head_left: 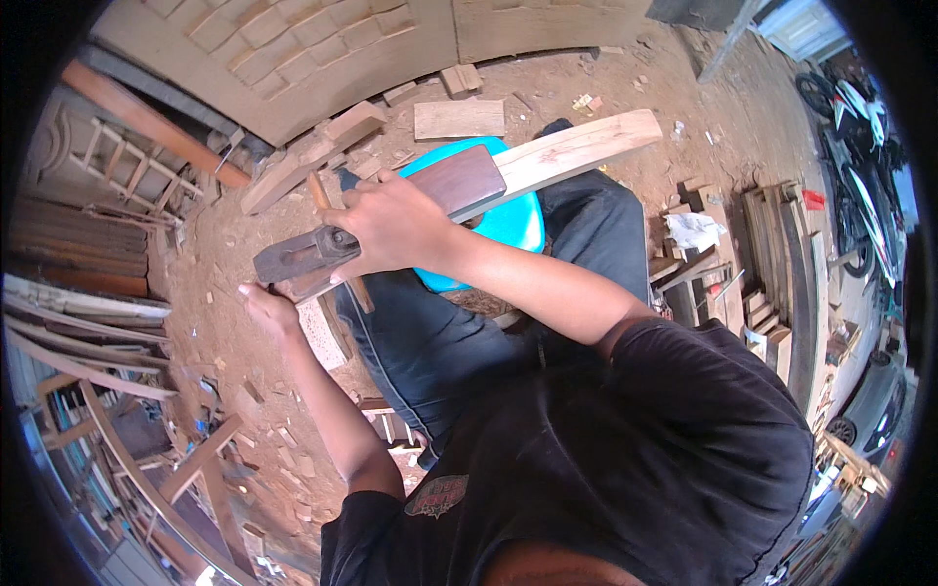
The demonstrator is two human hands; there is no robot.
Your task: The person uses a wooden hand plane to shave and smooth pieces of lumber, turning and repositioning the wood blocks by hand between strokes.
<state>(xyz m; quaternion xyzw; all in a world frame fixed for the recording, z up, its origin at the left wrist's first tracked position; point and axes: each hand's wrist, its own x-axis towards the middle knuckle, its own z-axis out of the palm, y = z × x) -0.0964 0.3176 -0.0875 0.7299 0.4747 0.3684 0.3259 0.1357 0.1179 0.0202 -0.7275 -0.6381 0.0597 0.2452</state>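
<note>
A dark wooden hand plane (pixel 322 249) with a crosswise wooden handle (pixel 360 293) lies lengthwise along a pale wooden board (pixel 586 148). My right hand (pixel 396 223) is wrapped over the plane's middle, by its crossbar. At the lower left end, my left hand (pixel 272 311) is closed at the board's edge, just below the plane's tip; its fingers are partly hidden. The reddish-brown far part (pixel 464 181) of the plane rests above a bright blue plastic stool (pixel 523 230), which stands between my legs and sits under the board.
Wood offcuts and shavings litter the dirt floor (pixel 220 356). A carved wooden panel (pixel 293 49) lies ahead, with a short plank (pixel 459 119) before it. Curved frame pieces (pixel 117 430) stand at left. Stacked timber (pixel 782 244) and motorbikes (pixel 865 186) are at right.
</note>
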